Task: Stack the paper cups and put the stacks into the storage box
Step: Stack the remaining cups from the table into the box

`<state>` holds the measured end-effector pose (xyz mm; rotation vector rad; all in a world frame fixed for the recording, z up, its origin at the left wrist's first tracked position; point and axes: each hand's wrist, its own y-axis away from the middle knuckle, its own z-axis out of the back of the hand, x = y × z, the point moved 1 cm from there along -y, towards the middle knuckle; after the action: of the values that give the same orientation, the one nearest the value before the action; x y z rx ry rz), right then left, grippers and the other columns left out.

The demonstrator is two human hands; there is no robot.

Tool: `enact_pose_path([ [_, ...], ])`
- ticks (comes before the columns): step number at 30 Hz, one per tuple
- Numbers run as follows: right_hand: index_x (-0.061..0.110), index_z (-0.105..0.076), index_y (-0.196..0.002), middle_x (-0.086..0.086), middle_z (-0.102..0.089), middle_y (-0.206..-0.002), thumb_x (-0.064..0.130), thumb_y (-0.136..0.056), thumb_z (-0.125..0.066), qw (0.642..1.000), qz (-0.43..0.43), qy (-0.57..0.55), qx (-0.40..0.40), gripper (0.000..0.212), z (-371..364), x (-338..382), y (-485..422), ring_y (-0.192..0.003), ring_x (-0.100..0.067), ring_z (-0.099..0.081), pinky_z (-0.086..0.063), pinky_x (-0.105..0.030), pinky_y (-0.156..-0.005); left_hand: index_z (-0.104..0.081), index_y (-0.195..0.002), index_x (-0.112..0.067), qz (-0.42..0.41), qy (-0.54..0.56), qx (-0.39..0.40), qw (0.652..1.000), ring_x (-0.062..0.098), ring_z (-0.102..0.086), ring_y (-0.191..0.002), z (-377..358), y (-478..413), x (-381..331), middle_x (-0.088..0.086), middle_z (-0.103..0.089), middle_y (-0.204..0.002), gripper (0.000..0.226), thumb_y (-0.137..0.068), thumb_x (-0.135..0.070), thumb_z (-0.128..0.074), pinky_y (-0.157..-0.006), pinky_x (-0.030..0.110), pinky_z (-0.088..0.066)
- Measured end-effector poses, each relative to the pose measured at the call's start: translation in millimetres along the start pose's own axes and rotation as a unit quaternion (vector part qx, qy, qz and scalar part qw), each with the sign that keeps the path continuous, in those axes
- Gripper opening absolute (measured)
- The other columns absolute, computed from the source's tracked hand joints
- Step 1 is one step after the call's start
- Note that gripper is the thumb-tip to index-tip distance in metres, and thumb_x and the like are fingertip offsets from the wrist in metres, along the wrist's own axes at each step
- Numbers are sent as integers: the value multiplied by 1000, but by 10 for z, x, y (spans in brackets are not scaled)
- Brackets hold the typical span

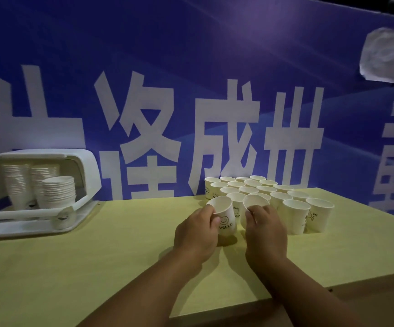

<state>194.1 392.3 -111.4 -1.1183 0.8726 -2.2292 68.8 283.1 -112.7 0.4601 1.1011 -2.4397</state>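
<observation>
Left hand: fingers curled round one cup, tilted, mouth up and leaning left, touching the cluster's near edge. Right hand: grips a second cup, also tilted. Cluster: about eighteen cups, upright on the worktop. Storage box: well left of the cluster, three stacks inside, mouths up.

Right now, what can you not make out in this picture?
Head view:
- Right-hand cup: right hand covers its side; print unseen.
- Storage box: cut by the left edge; stacks inside blurred, cups uncountable.
- Rear loose cups: front rows hide their sides.
</observation>
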Motion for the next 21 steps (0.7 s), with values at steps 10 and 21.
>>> enact_pose_path([
  [10,26,-66,-99,8,-55,-94,36,-99,-52,992,44,-96,63,17,-474,952,45,-80,-11,-51,-51,-31,-69,-47,-96,-35,25,-50,-65,996,11,-60,-82,646,-6,824,-16,-57,-94,13,-104,-45,-46,-67,36,-58],
  [21,23,-62,-106,10,-53,-97,31,-98,-56,971,85,-211,73,14,-1197,1780,38,-88,-10,-53,-45,-21,-72,-42,-90,-31,12,-89,-142,986,9,-48,-66,1356,-339,1661,-9,-53,-85,20,-107,-41,-39,-51,23,-30],
])
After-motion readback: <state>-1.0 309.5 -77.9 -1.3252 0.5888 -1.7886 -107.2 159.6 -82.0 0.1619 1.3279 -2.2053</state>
